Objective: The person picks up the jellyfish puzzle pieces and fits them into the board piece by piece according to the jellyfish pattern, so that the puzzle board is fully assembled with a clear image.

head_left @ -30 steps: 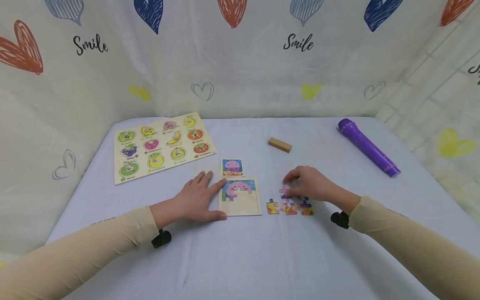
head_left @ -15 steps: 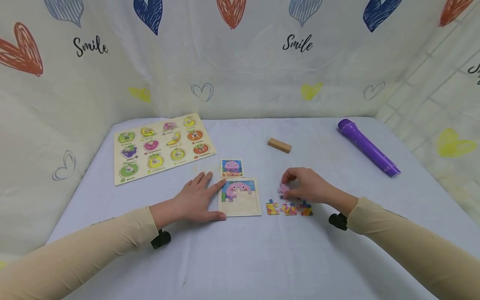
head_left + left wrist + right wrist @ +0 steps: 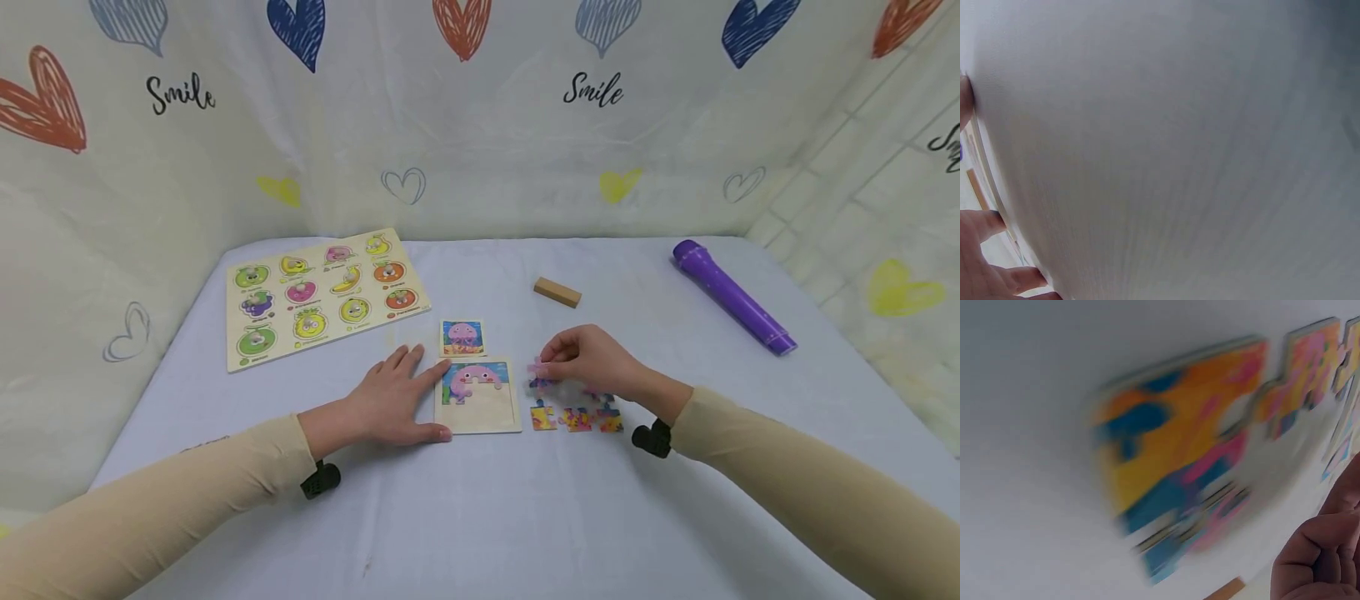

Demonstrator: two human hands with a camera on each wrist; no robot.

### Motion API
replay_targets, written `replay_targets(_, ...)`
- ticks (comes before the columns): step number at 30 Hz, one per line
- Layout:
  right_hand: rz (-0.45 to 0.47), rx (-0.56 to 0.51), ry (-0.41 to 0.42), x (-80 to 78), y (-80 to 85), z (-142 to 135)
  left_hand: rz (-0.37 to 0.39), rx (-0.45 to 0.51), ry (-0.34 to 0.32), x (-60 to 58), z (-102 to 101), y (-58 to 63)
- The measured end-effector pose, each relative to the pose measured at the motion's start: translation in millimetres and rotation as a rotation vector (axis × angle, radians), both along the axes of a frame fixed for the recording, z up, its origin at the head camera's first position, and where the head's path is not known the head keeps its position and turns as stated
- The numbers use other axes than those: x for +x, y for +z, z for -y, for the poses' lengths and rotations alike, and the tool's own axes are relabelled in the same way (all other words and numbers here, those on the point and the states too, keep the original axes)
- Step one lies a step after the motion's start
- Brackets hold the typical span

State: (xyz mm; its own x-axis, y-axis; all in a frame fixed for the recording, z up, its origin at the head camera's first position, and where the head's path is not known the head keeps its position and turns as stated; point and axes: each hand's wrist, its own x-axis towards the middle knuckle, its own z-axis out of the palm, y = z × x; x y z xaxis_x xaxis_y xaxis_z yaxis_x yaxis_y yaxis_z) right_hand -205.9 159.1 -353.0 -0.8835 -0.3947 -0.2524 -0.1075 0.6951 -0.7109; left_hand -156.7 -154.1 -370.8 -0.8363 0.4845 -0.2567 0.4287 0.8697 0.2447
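Partly filled: square pale-wooden puzzle tray (image 3: 491, 414), lower part bare, touched by spread left hand (image 3: 393, 400). Right of tray: pink-blue jigsaw piece (image 3: 535, 369) pinched by right hand (image 3: 592, 358); multicoloured pieces (image 3: 577, 420) unplaced.

Your right hand (image 3: 596, 358) has shifted toward the left edge of the table (image 3: 450, 517), its sleeve (image 3: 757, 454) and wrist camera (image 3: 651, 438) following. The pink puzzle piece (image 3: 537, 368) in your pinch has left its spot in the farther row of loose pieces and is now nearer the right edge of the puzzle board (image 3: 487, 414), just beyond the yellow piece (image 3: 543, 419) on the table-left end of the nearer row.
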Motion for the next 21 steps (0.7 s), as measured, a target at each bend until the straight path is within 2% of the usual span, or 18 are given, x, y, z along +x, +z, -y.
replay_targets(6,0.064,-0.027,0.008,-0.7,-1.5,35,0.002,0.003,0.002,-0.5,0,-0.4)
replay_targets(13,0.114,0.016,0.001,2.3,-2.7,70,-0.004,0.008,0.002,-0.7,1,-1.3)
replay_targets(21,0.095,0.101,-0.037,4.6,-4.5,88,-0.001,0.006,0.002,-1.3,2,-1.5)
